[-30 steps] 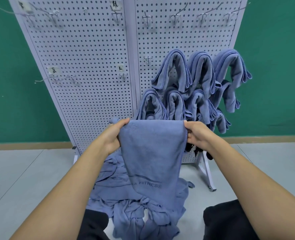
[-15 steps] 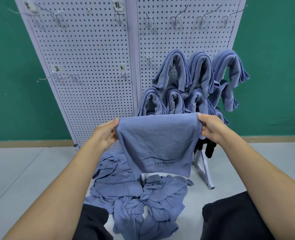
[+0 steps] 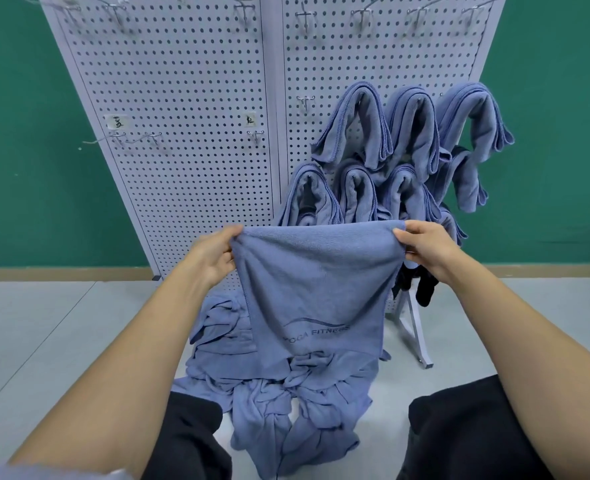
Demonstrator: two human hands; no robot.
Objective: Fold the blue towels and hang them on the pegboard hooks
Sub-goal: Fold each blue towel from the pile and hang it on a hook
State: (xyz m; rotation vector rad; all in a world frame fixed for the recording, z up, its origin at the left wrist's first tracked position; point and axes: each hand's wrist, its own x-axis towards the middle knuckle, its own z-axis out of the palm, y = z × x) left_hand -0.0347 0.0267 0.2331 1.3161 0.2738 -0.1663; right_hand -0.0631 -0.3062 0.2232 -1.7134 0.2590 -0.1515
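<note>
The blue towel [image 3: 317, 285] hangs before the lower edge of the pegboard [image 3: 182, 98], above the pile [image 3: 269, 396] on the floor [image 3: 44, 341], the left hand [image 3: 214, 254] and the right hand [image 3: 421, 247] each pinching a top corner; it looks soft, light and limp, so corners seem the best hold.

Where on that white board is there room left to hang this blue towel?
Free: the white pegboard's left panel, its bare metal hooks under paper labels, and the top hook row above the hung blue towels. Crowded: the right panel's lower half, where they overlap.
</note>
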